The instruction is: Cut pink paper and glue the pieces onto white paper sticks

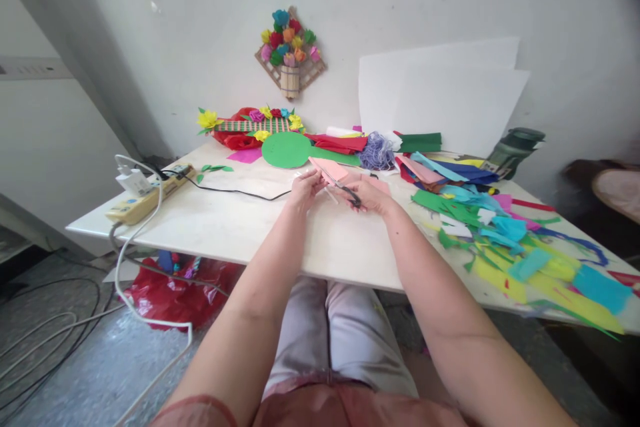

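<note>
My right hand [371, 195] is closed round the dark handles of a pair of scissors [354, 199], whose blades point up and to the left. Opposite it, my left hand [307, 188] pinches pink paper [327, 168] close to the blade tips. How far the blades are apart is too small to tell. More pink paper [383, 185] lies on the table behind my right hand. Just beyond both hands is a flat green oval [286, 150], with red folded paper [340, 143] and a bundle of purple string [377, 151] beside it.
Coloured paper scraps [505, 233] cover the right side of the white table [240, 227], near a dark green bottle [517, 150]. A power strip [150, 197] with a white charger [134, 181] stands at the left; a black cable [235, 192] runs towards my left hand.
</note>
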`<state>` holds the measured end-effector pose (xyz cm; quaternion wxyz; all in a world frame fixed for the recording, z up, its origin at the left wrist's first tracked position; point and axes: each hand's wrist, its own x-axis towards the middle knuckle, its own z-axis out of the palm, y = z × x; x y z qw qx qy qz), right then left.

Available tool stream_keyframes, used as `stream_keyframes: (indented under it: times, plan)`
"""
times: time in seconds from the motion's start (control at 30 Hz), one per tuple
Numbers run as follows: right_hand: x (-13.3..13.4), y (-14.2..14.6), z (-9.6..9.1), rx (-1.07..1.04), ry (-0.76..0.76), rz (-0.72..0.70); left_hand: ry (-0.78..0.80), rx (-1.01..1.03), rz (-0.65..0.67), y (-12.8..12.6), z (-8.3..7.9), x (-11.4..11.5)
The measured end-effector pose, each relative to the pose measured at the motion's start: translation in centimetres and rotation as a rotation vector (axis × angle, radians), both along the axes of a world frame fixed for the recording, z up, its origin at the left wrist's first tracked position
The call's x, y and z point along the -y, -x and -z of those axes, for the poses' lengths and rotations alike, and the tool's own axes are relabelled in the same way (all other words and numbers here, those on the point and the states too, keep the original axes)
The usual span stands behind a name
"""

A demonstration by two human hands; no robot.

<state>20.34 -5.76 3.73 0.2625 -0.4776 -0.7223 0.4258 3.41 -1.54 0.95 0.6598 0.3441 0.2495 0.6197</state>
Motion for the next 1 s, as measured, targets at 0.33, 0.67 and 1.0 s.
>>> stream_keyframes:
  times: [0.33, 0.67, 1.0]
  plan:
    - [0.6, 1.1, -0.8, -0.032, 0.074, -0.014, 0.022, 0.023, -0.002, 0.2, 0.3, -0.3]
    - [0.5, 1.3, 1.3, -0.175, 0.095, 0.045, 0.046, 0.011, 0.005, 0.2, 0.4, -0.1]
    - [0.9, 1.1, 1.3, -0.215, 0.133, 0.062, 0.045, -0.012, 0.032, 0.3, 0.7, -0.3]
